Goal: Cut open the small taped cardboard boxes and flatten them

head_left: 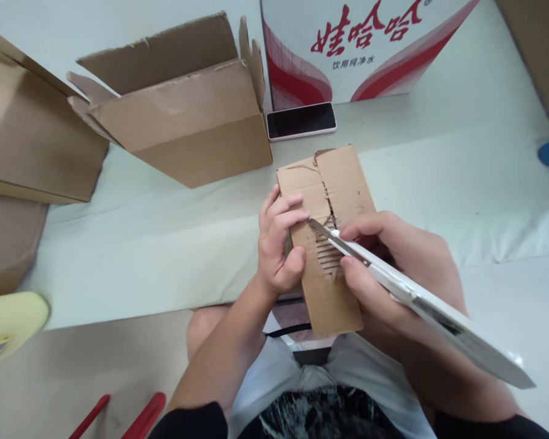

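A small brown cardboard box (pixel 333 311) is tilted at the table's near edge, above my lap. Its upper face has a torn seam and a scraped patch of bare corrugation. My left hand (pixel 281 241) grips the box along its left side, fingertips on the upper face and thumb near the edge. In my right hand (pixel 393 262) is a white utility knife (pixel 439 320) with its blade out. The blade crosses over the scraped patch, its tip close to my left fingertips; whether it touches the cardboard I cannot tell.
An open cardboard box (pixel 201 134) stands at the back left, beside a phone (pixel 302 121) lying on the pale tablecloth (pixel 141 250). Behind is a white and red carton (pixel 348 79). More cardboard boxes (pixel 41 128) sit far left, above a yellow object (pixel 13 320).
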Demonstrator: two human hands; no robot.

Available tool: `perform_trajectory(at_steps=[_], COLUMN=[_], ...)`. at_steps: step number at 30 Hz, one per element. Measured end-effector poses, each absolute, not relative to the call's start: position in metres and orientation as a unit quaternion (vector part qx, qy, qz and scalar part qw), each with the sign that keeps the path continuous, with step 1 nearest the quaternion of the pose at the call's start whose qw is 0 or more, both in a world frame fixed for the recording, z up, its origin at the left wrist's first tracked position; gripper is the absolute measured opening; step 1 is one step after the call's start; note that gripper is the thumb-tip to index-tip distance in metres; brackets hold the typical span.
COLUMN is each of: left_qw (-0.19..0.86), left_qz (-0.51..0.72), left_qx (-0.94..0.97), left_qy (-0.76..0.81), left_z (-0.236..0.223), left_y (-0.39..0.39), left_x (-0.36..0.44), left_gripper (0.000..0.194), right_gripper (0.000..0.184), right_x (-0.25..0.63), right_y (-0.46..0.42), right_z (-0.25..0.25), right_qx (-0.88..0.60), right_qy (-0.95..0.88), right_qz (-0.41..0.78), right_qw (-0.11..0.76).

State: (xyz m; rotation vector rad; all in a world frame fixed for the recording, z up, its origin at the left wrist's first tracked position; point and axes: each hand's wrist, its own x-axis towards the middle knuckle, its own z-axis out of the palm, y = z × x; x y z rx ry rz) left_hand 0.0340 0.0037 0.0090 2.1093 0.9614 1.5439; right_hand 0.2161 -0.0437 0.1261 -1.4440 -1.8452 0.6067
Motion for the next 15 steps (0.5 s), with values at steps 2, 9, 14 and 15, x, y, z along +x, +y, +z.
perform_trajectory(at_steps=[2,9,14,15], left_qw=[0.175,0.164,0.174,0.172], left_qz=[0.547,0.540,0.542,0.541], left_qx=[0.744,0.746,0.745,0.746], left_qy=[0.341,0.353,0.348,0.348], left_z=[0.0097,0.0092,0.0089,0.0090], left_y=[0.0041,0.0033,0.0031,0.0032], left_x=[0.0343,0.0353,0.0346,0.0345], left_gripper=[0.040,0.041,0.040,0.040], right_gripper=[0.009,0.009,0.008,0.007], right_x=[0.2160,0.2181,0.2186,0.2186], right_y=[-0.0435,-0.0428,-0.0443,-0.0446], right_z=[0.1269,0.1259,0.1269,0.1267], right_qx=[-0.558,-0.554,-0.555,-0.555], right_qy=[-0.713,-0.712,-0.710,-0.711], right_qz=[0.238,0.241,0.247,0.247], right_qw=[0.351,0.357,0.357,0.355])
